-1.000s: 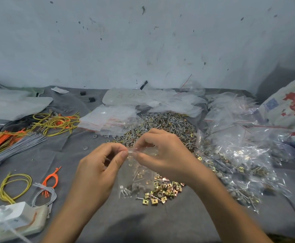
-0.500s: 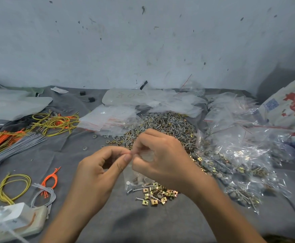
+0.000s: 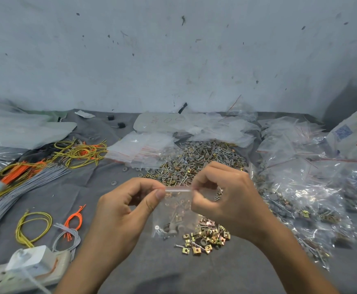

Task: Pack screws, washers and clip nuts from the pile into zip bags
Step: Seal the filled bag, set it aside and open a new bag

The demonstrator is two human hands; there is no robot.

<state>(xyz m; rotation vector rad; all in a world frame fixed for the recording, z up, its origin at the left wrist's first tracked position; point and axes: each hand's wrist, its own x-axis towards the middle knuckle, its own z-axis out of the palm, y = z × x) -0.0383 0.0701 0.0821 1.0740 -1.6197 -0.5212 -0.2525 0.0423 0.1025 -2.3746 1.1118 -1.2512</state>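
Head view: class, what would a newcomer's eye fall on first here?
The left hand and right hand pinch the top of a small zip bag at centre. Behind it lies a pile of screws and washers; brassy clip nuts glint on the cloth below, orange and yellow wires at left.

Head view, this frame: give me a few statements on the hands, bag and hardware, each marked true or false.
1. The left hand and the right hand both pinch the top edge of a small zip bag. True.
2. The zip bag is empty. False: screws and other small parts sit at its bottom.
3. A heap of gold clip nuts lies on the grey cloth right of the bag's bottom. True.
4. Loose orange wires lie right of the hands. False: the orange wires lie left, beside a yellow wire loop.
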